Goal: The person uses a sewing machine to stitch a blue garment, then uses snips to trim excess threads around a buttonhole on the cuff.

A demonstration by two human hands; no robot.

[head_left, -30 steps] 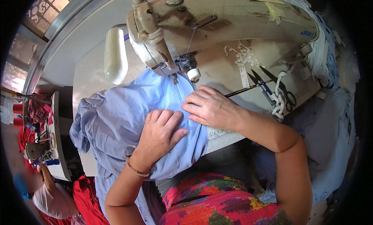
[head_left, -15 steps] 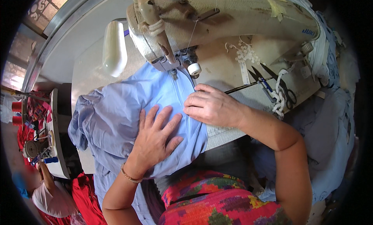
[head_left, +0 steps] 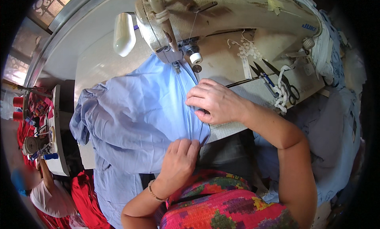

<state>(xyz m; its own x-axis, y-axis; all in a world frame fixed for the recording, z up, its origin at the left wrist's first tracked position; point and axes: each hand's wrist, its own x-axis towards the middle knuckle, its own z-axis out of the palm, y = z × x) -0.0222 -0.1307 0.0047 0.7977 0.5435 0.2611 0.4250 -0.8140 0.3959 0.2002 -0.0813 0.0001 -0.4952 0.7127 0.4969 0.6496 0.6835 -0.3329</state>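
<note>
Head view: blue cloth [head_left: 130,110], seemingly light, soft; best taken by edges; pinched in left grip [head_left: 180,159]; under right grip [head_left: 217,101], hold unclear.

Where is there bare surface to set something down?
Pale tabletop lies bare left of the sewing machine, bordered by the blue cloth. Another patch shows between the machine's white knob and the small white discs. Farther right is crowded by scissors and braided cord.

Blue lettering [head_left: 309,27] stands on the sewing machine [head_left: 237,13]; small marks on the white strip [head_left: 246,68] cannot be read.
</note>
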